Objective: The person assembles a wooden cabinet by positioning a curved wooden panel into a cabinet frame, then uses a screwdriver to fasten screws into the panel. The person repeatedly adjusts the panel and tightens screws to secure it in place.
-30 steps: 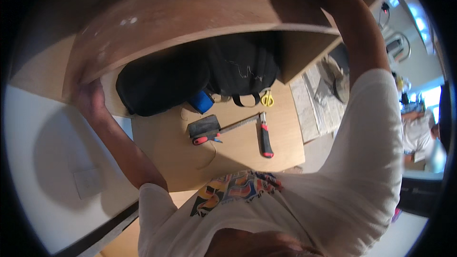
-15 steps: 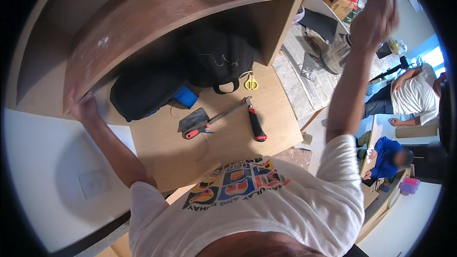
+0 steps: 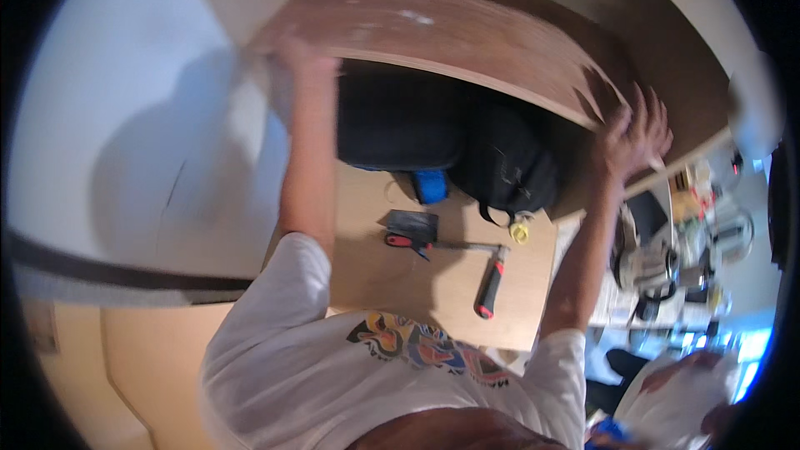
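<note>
Wood panel (image 3: 433, 29) overhead, left hand (image 3: 296, 54) & right hand (image 3: 633, 137) at its edges

Matt brown wood panel (image 3: 450, 33) — black cloth bags (image 3: 450, 142)
</note>
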{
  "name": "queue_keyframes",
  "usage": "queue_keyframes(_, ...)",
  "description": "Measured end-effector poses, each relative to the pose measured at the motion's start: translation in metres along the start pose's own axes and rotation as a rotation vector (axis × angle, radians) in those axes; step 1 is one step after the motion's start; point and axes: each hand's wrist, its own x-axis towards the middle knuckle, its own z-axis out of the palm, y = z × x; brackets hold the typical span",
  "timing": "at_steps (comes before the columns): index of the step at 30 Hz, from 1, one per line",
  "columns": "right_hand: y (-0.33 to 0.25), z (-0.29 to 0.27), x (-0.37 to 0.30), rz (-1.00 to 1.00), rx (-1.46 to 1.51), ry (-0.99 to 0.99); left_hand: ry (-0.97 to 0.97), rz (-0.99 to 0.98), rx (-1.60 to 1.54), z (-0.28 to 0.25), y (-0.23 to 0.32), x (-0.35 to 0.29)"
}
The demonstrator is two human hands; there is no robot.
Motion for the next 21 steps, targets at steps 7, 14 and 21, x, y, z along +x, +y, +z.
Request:
queue_keyframes(7, -0.054, -0.103, -0.010, -0.112, 0.247, 0.098, 0.270, -0.045, -0.079, 0.016, -0.009, -0.009)
queue_keyframes(14, -0.113, 0.007, 0.016, -0.163, 0.300, 0.388, 0.319, 0.001, -0.077, 0.041, 0.000, -0.041)
queue_keyframes(21, -0.133, -0.033, -0.011, -0.147, 0.356, 0.138, -0.075, -0.129, -0.162, 0.011, -0.028, -0.003)
